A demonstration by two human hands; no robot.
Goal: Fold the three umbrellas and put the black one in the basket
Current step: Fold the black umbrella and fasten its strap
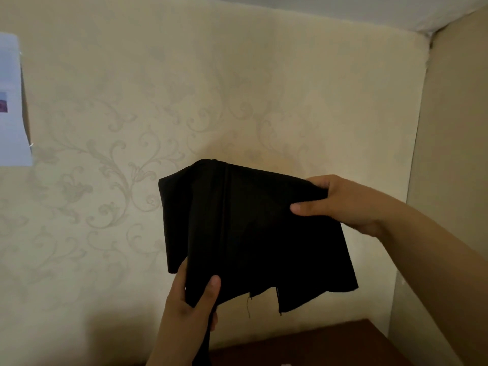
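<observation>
head view had the black umbrella (253, 233) held up in the air in front of the patterned wallpaper (111, 159), above a dark wooden counter (317, 344). left hand (190, 307) gripped the lower fabric near the shaft, right hand (343, 204) pinched the upper right edge of the cloth. white paper (12, 101) hung on the wall at left.

I see the black umbrella (250, 233) held up before patterned wallpaper (118, 159), my left hand (190, 307) gripping its lower edge, my right hand (343, 204) pinching its upper right fabric, dark wooden table (330, 344) below, white paper (12, 101) at left
</observation>
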